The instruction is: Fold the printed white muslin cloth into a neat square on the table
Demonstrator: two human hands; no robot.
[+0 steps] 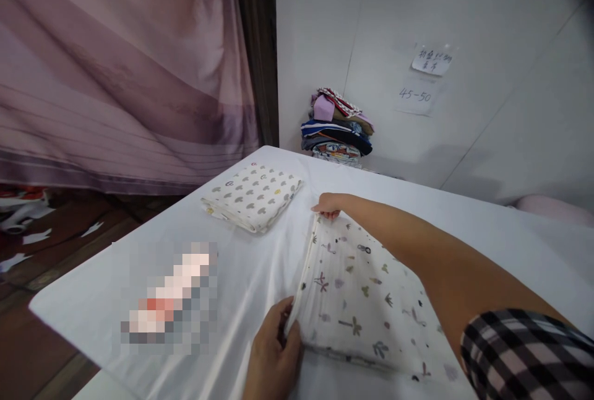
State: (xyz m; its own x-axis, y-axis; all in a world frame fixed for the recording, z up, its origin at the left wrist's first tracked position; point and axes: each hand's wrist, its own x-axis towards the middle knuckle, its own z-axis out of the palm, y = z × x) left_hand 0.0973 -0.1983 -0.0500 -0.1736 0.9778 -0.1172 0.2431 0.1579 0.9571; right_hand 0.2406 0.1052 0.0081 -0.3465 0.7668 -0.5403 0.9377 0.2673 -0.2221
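A white cloth point(357, 295) printed with small plants and birds lies folded in layers on the white table, right in front of me. My left hand point(276, 347) pinches its near left corner between thumb and fingers. At the far left corner, my right hand point(328, 204) has its fingers curled closed on the cloth's edge. The left edge between both hands runs fairly straight. Beyond my left hand lies a second folded cloth point(255, 197), white with grey mushroom-like prints, touched by neither hand.
A blurred-out pinkish object point(169, 295) lies on the left of the white table point(93, 288). Stacked folded fabrics point(338, 127) stand by the wall past the far edge. Paper notes point(415, 96) hang on the wall. A pink curtain point(125, 65) hangs at the left.
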